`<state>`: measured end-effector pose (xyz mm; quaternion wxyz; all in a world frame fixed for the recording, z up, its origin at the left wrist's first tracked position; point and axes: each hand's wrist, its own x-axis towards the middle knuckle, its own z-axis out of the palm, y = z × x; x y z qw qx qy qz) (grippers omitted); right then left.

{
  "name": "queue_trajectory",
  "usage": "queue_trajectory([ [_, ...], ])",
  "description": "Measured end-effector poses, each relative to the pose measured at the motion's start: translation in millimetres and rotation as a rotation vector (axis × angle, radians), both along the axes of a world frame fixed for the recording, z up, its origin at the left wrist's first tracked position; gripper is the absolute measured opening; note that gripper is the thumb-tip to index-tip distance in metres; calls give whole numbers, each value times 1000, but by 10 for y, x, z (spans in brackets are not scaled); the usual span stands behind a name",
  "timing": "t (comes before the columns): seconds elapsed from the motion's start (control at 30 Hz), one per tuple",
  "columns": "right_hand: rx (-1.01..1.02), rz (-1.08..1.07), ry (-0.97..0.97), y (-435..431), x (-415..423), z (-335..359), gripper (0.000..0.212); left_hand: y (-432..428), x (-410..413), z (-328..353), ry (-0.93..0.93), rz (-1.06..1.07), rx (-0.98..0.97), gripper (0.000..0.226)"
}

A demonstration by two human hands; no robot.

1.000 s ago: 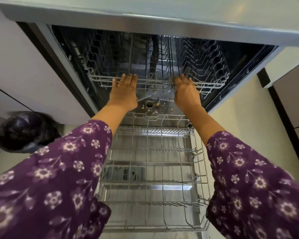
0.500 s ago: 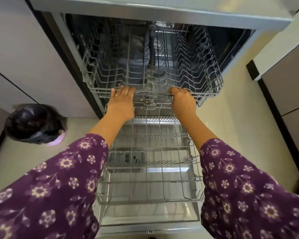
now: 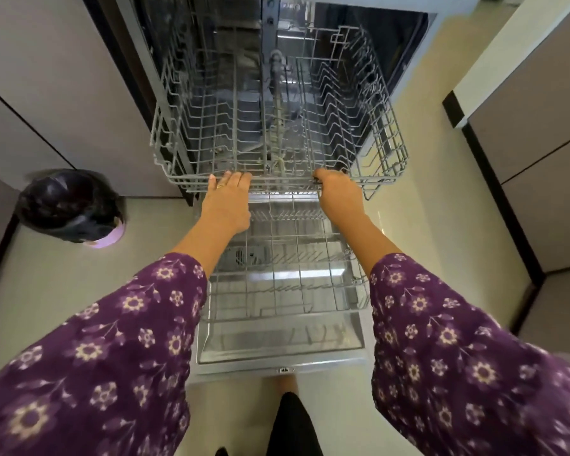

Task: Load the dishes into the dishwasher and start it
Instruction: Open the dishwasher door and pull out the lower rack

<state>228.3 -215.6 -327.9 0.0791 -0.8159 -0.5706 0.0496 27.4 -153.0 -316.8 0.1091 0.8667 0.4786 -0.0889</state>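
Gripping the front rail of the upper rack point(image 3: 392, 153), both hands sit side by side at its near edge. I see the left hand point(image 3: 226, 205) toward the left of the rail, a ring point(image 3: 220, 186) on one finger; its fingers point(image 3: 234, 177) lie close together over the wire and seem to hook down behind it, though the tips are hidden from me. The right hand point(image 3: 341, 197) is just right of centre, its fingers point(image 3: 320, 179) curled round the same rail.

The upper rack stands drawn out of the dishwasher point(image 3: 375, 3), hanging over the far part of the lower rack point(image 3: 297, 240). I can see no dishes in either rack. The lower rack rests out on the dropped door point(image 3: 277, 343), nearer to me, between my two forearms. Purple flowered sleeves point(image 3: 112, 340) cover both arms up to mid-forearm.

On the pale floor point(image 3: 441, 225), well left of the door, stands a bin point(image 3: 69, 205) lined with a dark bag. Light cabinet fronts point(image 3: 46, 93) run along the left, and more stand at the far right.
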Motion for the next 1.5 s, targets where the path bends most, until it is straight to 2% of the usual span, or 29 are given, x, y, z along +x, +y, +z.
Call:
queue_trajectory([
  [0.27,3,-28,18,-640,-266,-31,36,-679,-237,-51,-14,22,2,81],
  [0.5,-8,-59,88,-1165,-471,-61,53,-1194,-431,-101,-68,54,-52,80],
  [0.63,-19,-78,103,-1423,-602,-32,46,-1462,-531,-59,-79,70,-82,80],
  [0.93,-99,-103,150,-1816,-745,43,59,-1858,-647,25,-4,51,-110,84],
  [1.13,-143,-89,135,-1821,-775,77,57,-1868,-650,8,14,47,-118,84],
  [1.37,-343,-19,100,-1757,-791,296,56,-1832,-691,159,46,1,-211,93],
  [1.5,-502,38,78,-1645,-921,589,57,-1728,-833,478,-7,31,-289,87],
])
